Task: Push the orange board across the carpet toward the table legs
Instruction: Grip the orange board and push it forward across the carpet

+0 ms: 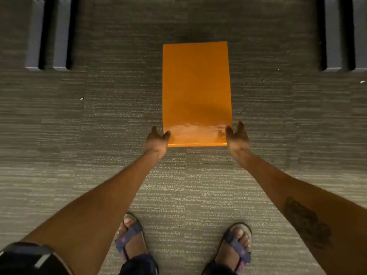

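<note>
A flat orange board [196,90] lies lengthwise on the grey carpet [99,126], its far end pointing between the table legs. My left hand [157,140] is at the board's near left corner, thumb on the top face, fingers spread. My right hand [236,138] is at the near right corner, fingers apart, thumb against the edge. Both hands touch the near end without closing around it.
Two dark table legs [48,34] stand at the far left and two more table legs [344,34] at the far right. My sandalled feet [131,237] stand on the carpet behind the board. A dark band sits on my left forearm [25,257].
</note>
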Demonstrator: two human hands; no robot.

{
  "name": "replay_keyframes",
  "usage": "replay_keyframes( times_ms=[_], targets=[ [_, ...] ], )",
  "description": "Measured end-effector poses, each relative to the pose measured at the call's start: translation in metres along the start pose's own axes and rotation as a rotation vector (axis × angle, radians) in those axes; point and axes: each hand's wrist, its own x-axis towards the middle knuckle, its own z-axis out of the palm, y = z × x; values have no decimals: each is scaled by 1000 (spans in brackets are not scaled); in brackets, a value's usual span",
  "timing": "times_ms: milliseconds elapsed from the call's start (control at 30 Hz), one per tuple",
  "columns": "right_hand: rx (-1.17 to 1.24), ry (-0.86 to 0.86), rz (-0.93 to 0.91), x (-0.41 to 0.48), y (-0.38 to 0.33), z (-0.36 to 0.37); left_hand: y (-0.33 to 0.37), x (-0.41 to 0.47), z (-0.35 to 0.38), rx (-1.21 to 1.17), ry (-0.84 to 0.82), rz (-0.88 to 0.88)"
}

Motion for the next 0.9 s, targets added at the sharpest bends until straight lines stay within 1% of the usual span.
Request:
replay_keyframes(
  times_ms=[67,133,233,267,333,433,533,700,900],
  targets=[
    [82,-8,45,9,1,6,-4,6,7,-34,-13,-35],
    [180,-52,86,16,5,12,-11,11,14,-68,-38,-53],
    [347,-133,149,20,10,13,-18,17,24,-147,-31,-24],
    [365,-164,149,21,12,12,-19,18,26,-183,-23,-13],
    [360,-211,132,28,16,10,-22,22,30,-272,-26,-4],
    [354,-179,66,36,25,11,-28,23,33,-387,-50,32],
    [374,-157,40,37,30,13,-32,23,34,-397,-47,47],
    [435,-158,54,27,23,16,-27,20,22,-375,-6,8],
    [461,-229,3,5,-1,12,-24,-5,-11,-392,42,4]
  ],
)
